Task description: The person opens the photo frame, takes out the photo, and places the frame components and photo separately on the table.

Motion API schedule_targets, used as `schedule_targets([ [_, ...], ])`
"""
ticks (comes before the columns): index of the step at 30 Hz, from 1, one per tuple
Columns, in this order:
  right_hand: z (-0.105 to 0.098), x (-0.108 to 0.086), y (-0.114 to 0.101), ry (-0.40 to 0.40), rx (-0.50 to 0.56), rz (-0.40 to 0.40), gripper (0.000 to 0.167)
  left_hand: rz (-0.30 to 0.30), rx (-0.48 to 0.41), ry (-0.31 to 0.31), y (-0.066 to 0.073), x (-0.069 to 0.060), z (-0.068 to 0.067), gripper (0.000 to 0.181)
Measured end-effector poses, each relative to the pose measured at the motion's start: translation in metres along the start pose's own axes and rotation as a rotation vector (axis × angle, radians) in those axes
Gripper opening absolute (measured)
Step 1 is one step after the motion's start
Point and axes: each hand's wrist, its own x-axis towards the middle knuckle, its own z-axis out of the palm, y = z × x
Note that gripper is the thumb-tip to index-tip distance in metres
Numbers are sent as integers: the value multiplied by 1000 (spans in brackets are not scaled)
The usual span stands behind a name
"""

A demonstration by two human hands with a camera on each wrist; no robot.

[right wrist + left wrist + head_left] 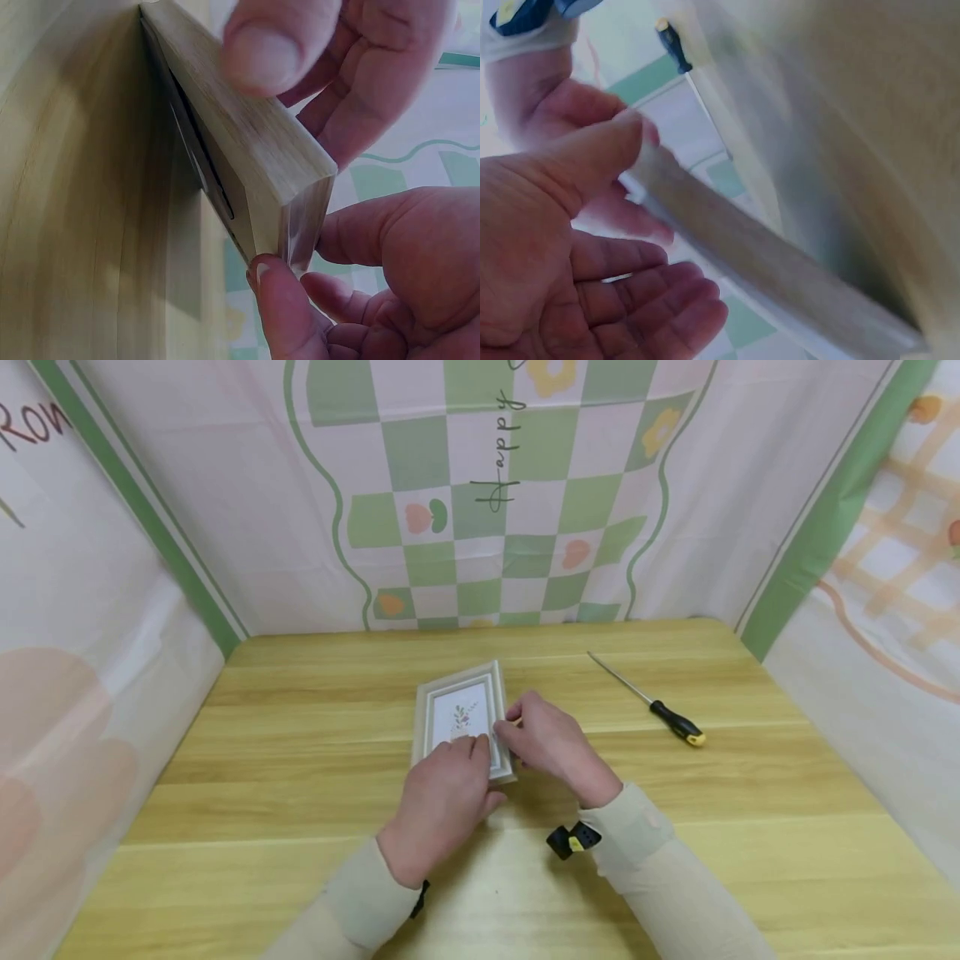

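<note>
A cream picture frame [422, 718] with a flower print is tilted, one side raised off the table. My left hand [444, 800] holds its near edge, fingers over the face and thumb on the rim. My right hand [550, 739] pinches its right side between thumb and fingers. In the right wrist view, the right hand [420, 247] grips a corner of the frame [247, 127]. The left thumb [262, 56] is over the edge there. A dark gap shows along the frame's back. In the left wrist view, the left hand [570, 240] is beside the frame's edge [742, 232].
A screwdriver [677, 723] with a black and yellow handle lies on the wooden table [300, 810], right of the hands. Printed cloth [480, 560] stands behind the table and along both sides. A black band with a yellow part [573, 841] is at the right cuff.
</note>
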Motion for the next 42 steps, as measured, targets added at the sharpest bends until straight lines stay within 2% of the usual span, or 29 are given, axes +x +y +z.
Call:
schedule_targets([
  [8, 1, -2, -5, 3, 27, -10, 31, -29, 178, 63, 13, -2, 8, 67],
  [16, 3, -4, -8, 9, 39, -19, 25, -40, 280, 253, 17, -1, 19, 41],
  [20, 4, -5, -8, 11, 40, -22, 24, -41, 325, 309, 18, 0, 22, 22],
  [26, 4, -5, -10, 21, 20, -35, 26, -28, 366, 323, 20, 0, 23, 4],
  [31, 5, -6, -11, 26, 4, -43, 27, -25, 395, 325, 20, -1, 23, 13],
  [36, 5, -6, -12, 22, 14, -38, 27, -17, 402, 314, 19, -2, 23, 5],
  [42, 5, -7, -13, 25, 45, -32, 26, -17, 405, 320, 17, -2, 22, 8],
])
